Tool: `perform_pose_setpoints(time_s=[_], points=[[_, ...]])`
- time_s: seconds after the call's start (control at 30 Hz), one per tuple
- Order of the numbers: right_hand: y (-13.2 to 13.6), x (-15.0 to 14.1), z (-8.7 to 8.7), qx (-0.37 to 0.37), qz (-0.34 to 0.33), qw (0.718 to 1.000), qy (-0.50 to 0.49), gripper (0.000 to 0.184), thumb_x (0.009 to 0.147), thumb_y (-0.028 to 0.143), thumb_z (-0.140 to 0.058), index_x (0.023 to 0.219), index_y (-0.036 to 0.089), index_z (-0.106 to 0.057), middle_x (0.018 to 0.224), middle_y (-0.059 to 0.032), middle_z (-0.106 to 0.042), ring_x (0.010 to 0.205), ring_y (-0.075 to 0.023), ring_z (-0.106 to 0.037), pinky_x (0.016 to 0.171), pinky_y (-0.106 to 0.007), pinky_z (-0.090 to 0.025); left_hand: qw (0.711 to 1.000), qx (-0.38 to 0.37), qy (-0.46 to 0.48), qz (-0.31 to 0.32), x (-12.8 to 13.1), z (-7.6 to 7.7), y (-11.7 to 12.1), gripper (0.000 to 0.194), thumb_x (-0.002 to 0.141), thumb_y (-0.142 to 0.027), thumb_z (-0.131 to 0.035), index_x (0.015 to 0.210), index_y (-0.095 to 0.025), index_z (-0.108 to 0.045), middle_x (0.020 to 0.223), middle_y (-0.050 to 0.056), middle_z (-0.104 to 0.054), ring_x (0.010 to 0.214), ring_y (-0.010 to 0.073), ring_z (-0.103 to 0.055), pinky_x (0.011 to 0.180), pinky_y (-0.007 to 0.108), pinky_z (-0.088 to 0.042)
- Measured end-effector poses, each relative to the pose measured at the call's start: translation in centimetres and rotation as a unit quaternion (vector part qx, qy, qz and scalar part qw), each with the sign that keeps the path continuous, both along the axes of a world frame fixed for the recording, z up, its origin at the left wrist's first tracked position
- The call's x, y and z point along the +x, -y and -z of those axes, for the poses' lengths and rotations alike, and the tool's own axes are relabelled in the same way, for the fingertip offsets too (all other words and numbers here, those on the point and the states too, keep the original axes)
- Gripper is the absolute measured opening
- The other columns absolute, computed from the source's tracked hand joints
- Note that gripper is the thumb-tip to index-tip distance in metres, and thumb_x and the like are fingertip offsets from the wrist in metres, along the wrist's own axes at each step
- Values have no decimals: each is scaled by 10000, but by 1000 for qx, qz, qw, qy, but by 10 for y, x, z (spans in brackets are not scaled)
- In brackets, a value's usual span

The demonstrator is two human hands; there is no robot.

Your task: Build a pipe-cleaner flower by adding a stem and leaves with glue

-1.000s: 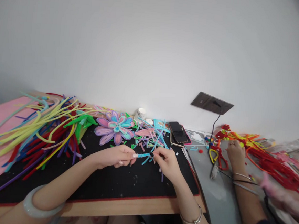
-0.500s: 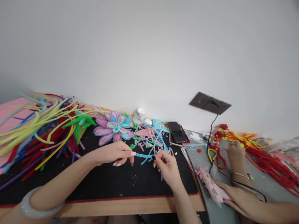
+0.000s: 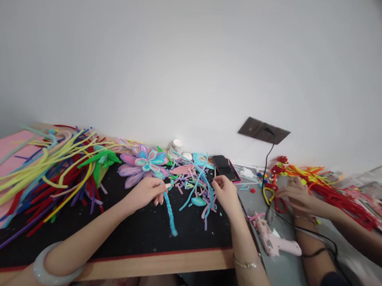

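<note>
A cup [image 3: 176, 146] stands near the table's [image 3: 155, 264] back edge, its contents indiscernible. A black mat [image 3: 134, 235] lies on top, before a pale wall [image 3: 183, 72]. Above the mat, the left hand [image 3: 147, 193] pinches a blue stem [image 3: 170, 212] slanting towards the front edge. The right hand [image 3: 227, 198] curls its fingers near scraps [image 3: 204, 209]; whether they pinch anything, I cannot tell. Beyond the hands lie a flower [image 3: 132, 169] and a phone [image 3: 222, 166].

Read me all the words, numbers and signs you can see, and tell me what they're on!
No words, numbers or signs can be read here.
Small light-blue printed packet: its printing is too small to read.
White round cup with a printed pattern: too small to tell if there are letters.
Pale pink pistol-shaped glue gun: any marks are too blurred to read.
Black rectangular phone: its dark screen shows no readable text.
</note>
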State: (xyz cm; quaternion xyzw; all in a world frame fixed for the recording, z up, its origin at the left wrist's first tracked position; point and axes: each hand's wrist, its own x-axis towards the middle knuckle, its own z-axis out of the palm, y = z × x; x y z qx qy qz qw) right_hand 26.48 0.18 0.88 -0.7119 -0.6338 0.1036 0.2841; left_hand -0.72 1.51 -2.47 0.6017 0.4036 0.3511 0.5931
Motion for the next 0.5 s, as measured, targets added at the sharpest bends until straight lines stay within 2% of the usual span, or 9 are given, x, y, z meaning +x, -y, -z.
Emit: perform_pose_setpoints(time_s=[0.07, 0.17, 0.27, 0.37, 0.5], points=[[-18, 7, 6, -32, 5, 999, 44, 184, 777, 232, -567, 925, 143, -631, 772, -62, -683, 757, -194, -631, 683, -261, -419, 999, 24, -44, 9, 2, 3, -1, 325, 805, -424, -553, 591, -182, -518, 480, 4, -615, 368, 97, -476, 435, 218, -332], [-39, 6, 17, -65, -6, 995, 71, 113, 709, 110, -604, 800, 149, -659, 702, -57, -675, 719, -194, -627, 647, -246, -392, 997, 32, -70, 20, 4, 8, -2, 302, 814, -422, -523, 630, -184, -517, 495, -2, -617, 373, 107, -497, 438, 219, -341], [-48, 3, 18, -66, -3, 994, 88, 140, 707, 49, -564, 683, 151, -656, 700, -72, -677, 722, -194, -626, 637, -240, -373, 996, 33, -85, 24, 4, 10, 0, 293, 823, -436, -502, 673, -186, -520, 513, -17, -601, 383, 113, -498, 446, 225, -347], [-49, 4, 7, -40, 8, 995, 88, 194, 752, 69, -514, 682, 151, -675, 712, -83, -685, 722, -189, -625, 639, -240, -375, 992, 66, -106, 9, 3, 8, 2, 331, 838, -469, -482, 654, -194, -483, 486, -52, -508, 395, 105, -450, 451, 226, -323], [-48, 8, -19, 18, 25, 997, 65, 257, 794, 136, -454, 812, 154, -709, 692, -55, -694, 648, -167, -614, 609, -230, -389, 987, 128, -86, -41, 3, 5, 0, 382, 845, -504, -475, 619, -197, -451, 491, -69, -375, 459, 106, -388, 483, 232, -323]])
